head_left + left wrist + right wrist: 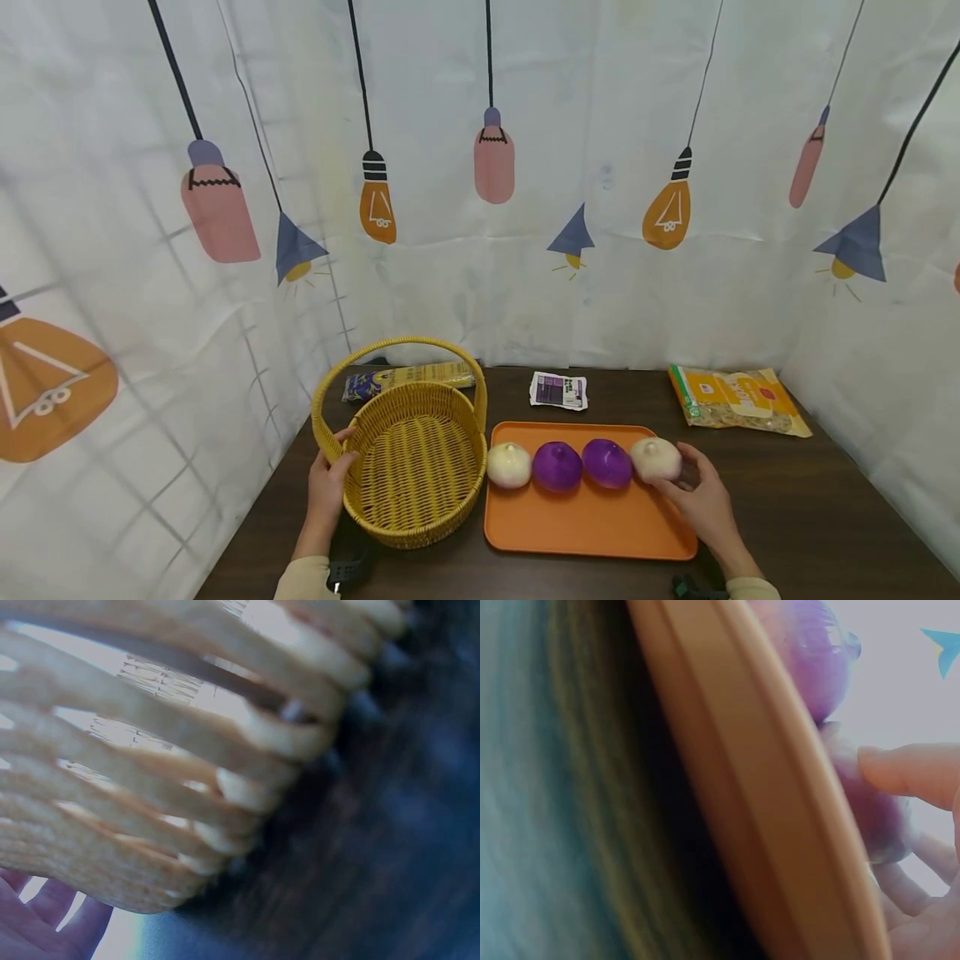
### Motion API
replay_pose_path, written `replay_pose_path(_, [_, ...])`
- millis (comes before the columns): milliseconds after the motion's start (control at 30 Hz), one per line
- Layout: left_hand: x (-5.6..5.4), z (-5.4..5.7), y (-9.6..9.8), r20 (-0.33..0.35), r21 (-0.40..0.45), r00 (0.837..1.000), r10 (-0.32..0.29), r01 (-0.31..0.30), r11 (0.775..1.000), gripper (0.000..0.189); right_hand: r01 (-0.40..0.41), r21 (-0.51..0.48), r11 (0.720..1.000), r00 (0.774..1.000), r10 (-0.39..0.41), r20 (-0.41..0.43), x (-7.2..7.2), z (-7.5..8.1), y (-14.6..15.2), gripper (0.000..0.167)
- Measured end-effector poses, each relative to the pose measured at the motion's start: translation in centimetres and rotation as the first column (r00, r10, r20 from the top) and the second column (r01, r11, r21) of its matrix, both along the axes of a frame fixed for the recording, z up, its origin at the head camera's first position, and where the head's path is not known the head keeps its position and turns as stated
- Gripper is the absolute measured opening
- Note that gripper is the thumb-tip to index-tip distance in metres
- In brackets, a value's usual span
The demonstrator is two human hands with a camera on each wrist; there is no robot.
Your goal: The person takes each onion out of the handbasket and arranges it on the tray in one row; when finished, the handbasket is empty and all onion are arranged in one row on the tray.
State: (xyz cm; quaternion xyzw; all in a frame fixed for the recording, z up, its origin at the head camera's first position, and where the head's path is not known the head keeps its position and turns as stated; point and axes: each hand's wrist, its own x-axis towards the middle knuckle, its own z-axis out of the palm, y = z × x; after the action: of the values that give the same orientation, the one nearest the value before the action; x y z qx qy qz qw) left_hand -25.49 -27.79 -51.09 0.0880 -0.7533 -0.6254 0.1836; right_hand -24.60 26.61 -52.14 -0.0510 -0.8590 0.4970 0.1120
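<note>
My left hand (328, 483) grips the left side of a yellow woven basket (423, 533), by the foot of its tall arched handle. Bare weave shows inside the basket. On an orange tray (585, 527) to its right, a white onion (510, 467), a purple onion (557, 467), a second purple onion (607, 464) and another white onion (656, 457) form a row. My right hand (701, 498) holds that rightmost white onion between thumb and fingers. In the right wrist view the thumb (904, 771) presses on its side, and the tray's edge covers part of it.
Behind the basket lies a long yellow-and-blue packet (408, 379). A small white-and-purple sachet (558, 391) is beyond the tray. At the back right lies a yellow-orange food bag (738, 402). A printed white curtain (525, 292) encloses the dark table (810, 517).
</note>
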Motion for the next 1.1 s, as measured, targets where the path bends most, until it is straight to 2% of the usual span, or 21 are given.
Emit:
replay_pose_path(167, [0.0,0.0,0.0,-0.004,0.001,1.0,0.003,-0.003,1.0,0.041,-0.032,0.021,0.999,0.998,0.03,0.056,0.2,0.3,0.1,0.094])
replay_pose_path(467, [-0.1,0.0,-0.1,0.0,0.002,1.0,0.007,-0.007,1.0,0.041,-0.051,0.035,0.998,0.995,0.048,0.087,0.0,0.5,0.2,0.097])
replay_pose_path(767, [-0.1,0.7,-0.5,0.022,-0.044,1.0,0.006,-0.005,0.999,0.04,0.025,0.037,0.999,0.996,-0.029,0.088,0.2,1.1,0.3,0.08])
replay_pose_path(867, [0.3,1.3,-0.7,0.043,-0.099,0.999,0.003,0.001,0.995,0.042,0.061,0.041,0.997,0.997,-0.063,0.053,0.5,1.6,0.4,0.074])
replay_pose_path(967, [1.0,2.5,-0.8,0.038,-0.158,0.999,-0.008,0.014,0.987,0.045,0.099,0.046,0.994,0.995,-0.1,0.026,0.7,2.3,0.6,0.069])
replay_pose_path(1100, [1.8,5.4,-0.9,-0.057,-0.211,0.996,-0.07,0.057,0.976,0.049,0.103,0.058,0.993,0.995,-0.103,0.007,0.7,4.0,1.0,0.07])
